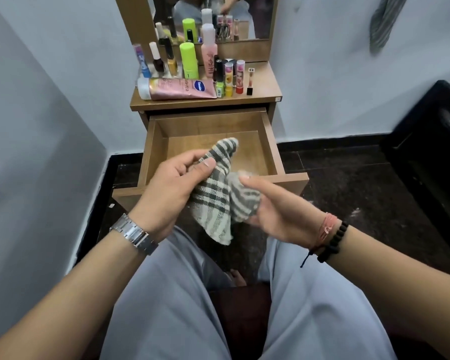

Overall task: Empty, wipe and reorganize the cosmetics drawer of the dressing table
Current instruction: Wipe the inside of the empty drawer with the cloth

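The wooden drawer [269,141] of the dressing table is pulled out and holds nothing. Above its front edge both hands hold a checked grey-and-cream cloth [215,203]. My left hand [172,185] pinches the cloth's upper part between thumb and fingers. My right hand [278,209] cups a bunched fold of it. The cosmetics stand on the tabletop [265,81]: a pink lotion tube [177,88] lying on its side, a lime green stick [189,59], a pink bottle [209,51], nail polishes and several lipsticks [234,76].
A mirror [213,16] rises behind the cosmetics. White walls stand left and right of the table. A dark piece of furniture [431,157] fills the right side. A striped cloth [385,22] hangs on the right wall. My knees sit just before the drawer front.
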